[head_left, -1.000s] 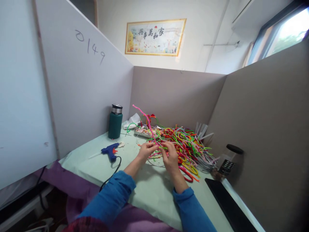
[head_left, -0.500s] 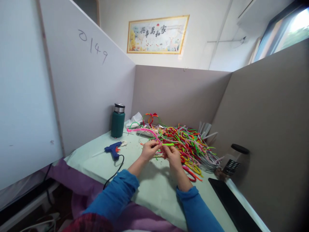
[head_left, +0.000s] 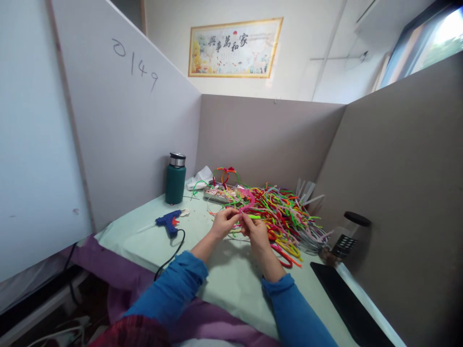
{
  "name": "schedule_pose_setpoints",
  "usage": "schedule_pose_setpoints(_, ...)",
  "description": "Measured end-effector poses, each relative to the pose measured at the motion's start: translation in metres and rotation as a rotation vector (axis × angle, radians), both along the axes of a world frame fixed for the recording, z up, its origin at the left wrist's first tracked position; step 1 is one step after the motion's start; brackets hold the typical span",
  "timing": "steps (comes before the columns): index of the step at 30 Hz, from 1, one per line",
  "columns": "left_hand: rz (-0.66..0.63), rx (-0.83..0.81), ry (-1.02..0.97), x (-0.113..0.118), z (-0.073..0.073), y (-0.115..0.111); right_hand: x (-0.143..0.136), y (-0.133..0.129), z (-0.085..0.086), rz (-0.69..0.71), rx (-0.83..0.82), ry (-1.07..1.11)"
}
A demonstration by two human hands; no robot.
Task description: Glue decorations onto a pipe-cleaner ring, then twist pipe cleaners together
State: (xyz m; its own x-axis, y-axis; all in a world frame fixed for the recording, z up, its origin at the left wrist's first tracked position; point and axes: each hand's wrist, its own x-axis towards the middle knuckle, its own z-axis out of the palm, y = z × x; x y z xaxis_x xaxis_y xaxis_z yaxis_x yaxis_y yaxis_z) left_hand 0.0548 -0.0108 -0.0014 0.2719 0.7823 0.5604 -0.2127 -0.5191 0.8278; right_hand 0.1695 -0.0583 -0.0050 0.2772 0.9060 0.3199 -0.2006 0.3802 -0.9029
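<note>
My left hand (head_left: 224, 222) is closed in a pinch on a fuzzy pink pipe cleaner (head_left: 249, 196), which rises from the fingertips in a curved loop. Touching it, my right hand (head_left: 257, 233) is also pinched, with a short bright green pipe cleaner (head_left: 254, 217) sticking out past its fingers. The spot where pink and green meet is hidden between the fingertips. Just behind both hands lies a large heap of mixed pipe cleaners (head_left: 285, 209) in red, green, yellow, pink and grey.
A blue glue gun (head_left: 168, 222) with a black cord lies at left, near a green bottle (head_left: 175, 179). A metal tray (head_left: 217, 196) of small pieces sits behind the hands. At right are a jar with a black lid (head_left: 349, 236) and a flat black object (head_left: 345, 301). Partitions surround the table.
The pink pipe cleaner's free end, which stretched out to the left, has swung up and right into a loop above the fingers. Both hands stay pinched together in nearly the same place.
</note>
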Motion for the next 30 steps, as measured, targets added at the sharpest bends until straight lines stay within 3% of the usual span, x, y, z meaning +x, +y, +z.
schedule_pose_setpoints(13,-0.073,-0.194,-0.056,-0.004,0.010,-0.008,-0.002,-0.002,-0.002,0.025,0.024,-0.090)
schedule_pose_setpoints(23,-0.226,-0.420,-0.023,-0.008,0.005,0.001,-0.004,-0.002,-0.004,0.014,0.055,-0.093)
schedule_pose_setpoints(27,-0.166,-0.396,-0.039,-0.006,0.008,-0.003,-0.004,-0.004,-0.003,0.014,0.060,-0.108)
schedule_pose_setpoints(30,-0.076,-0.257,-0.059,-0.003,0.008,-0.004,-0.003,-0.004,-0.001,0.007,0.059,-0.108)
